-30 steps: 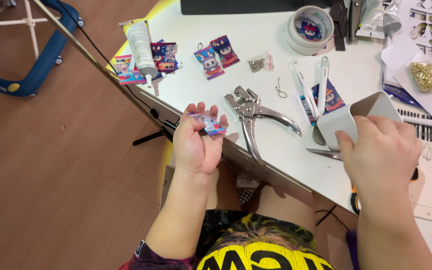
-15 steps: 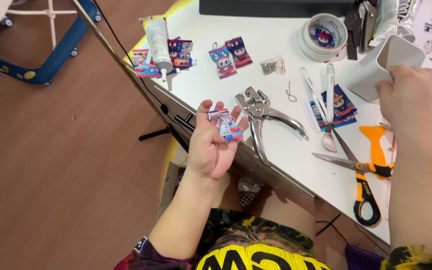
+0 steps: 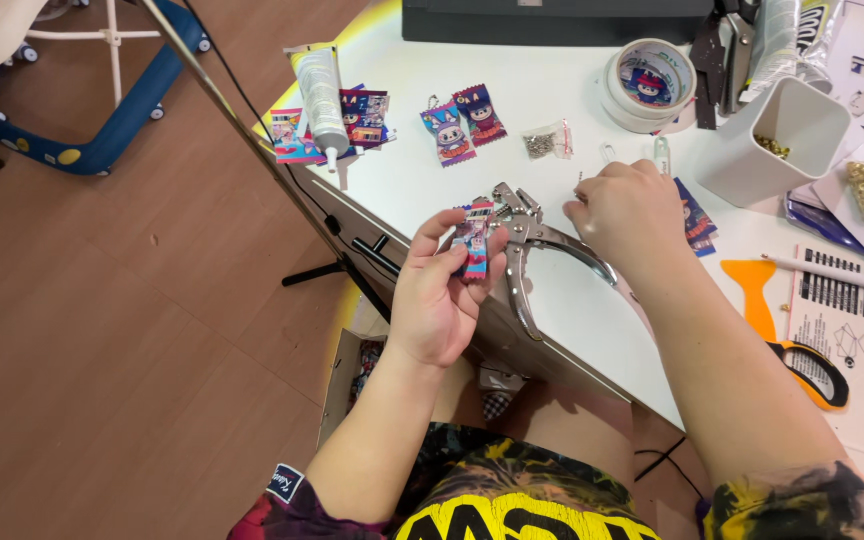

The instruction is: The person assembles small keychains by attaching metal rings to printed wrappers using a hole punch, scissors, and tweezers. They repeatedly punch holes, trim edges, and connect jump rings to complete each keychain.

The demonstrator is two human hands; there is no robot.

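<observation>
Silver punch pliers (image 3: 532, 250) beside left hand (image 3: 442, 300)

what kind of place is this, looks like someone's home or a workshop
Probably a home craft desk. The left hand holds a small printed packet charm, and on the white table lie metal punch pliers, a glue tube and a tape roll.

bare tabletop (image 3: 422, 185) ahead, punch pliers (image 3: 527, 260) and white cup (image 3: 772, 140) crowding right
</observation>
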